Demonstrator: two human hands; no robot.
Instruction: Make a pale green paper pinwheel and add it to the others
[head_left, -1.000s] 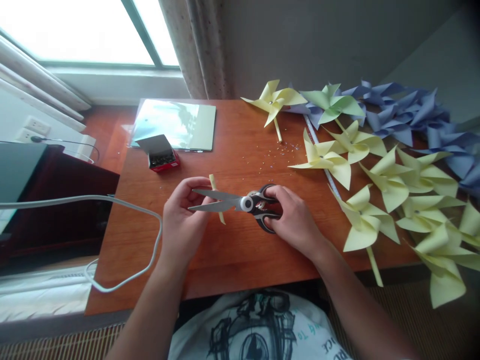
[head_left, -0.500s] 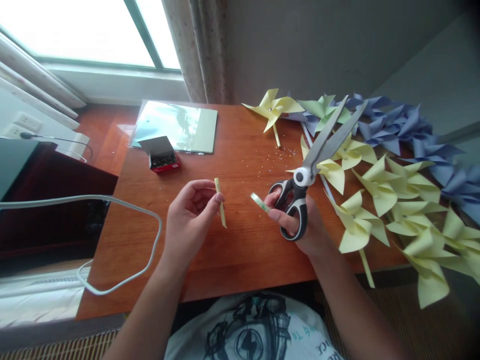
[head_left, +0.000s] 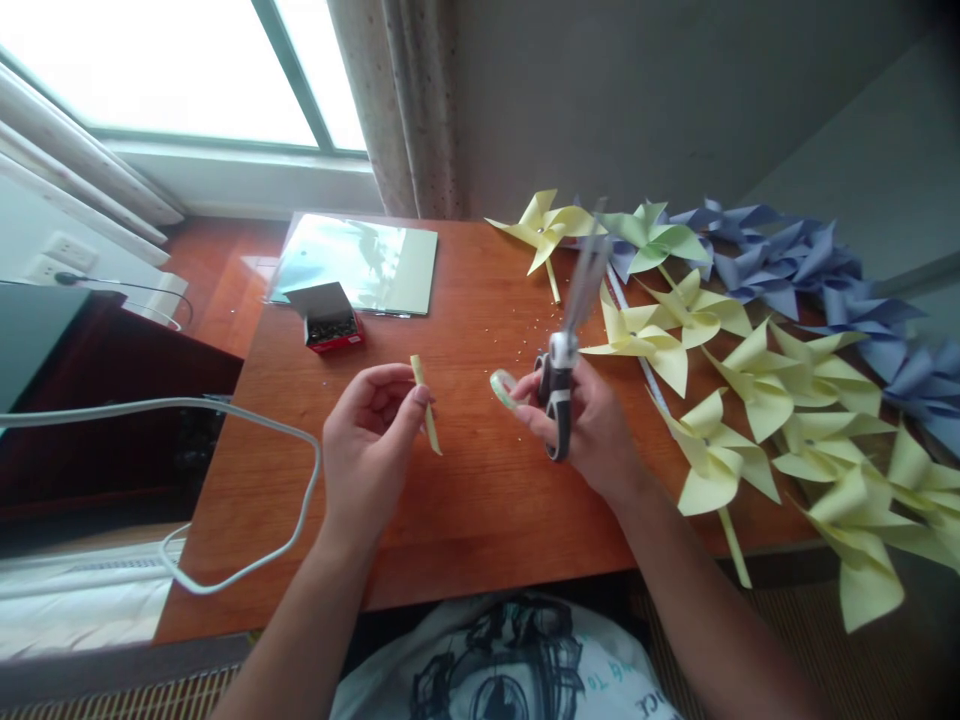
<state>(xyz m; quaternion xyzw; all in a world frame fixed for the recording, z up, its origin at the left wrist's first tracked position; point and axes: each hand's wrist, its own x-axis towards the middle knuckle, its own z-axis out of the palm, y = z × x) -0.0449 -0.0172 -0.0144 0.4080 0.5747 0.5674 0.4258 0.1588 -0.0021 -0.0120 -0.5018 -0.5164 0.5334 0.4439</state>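
Head view: left hand (head_left: 367,440) pinches a yellow paper strip (head_left: 425,404); right hand (head_left: 592,425) grips upright scissors (head_left: 564,350) and a tape piece (head_left: 503,388)

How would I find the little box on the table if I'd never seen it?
Start at the wooden table and look to its far left corner, by the window. A shiny sheet lies there, and the small box sits at its near edge. It is the only red thing, with its dark lid flipped open.
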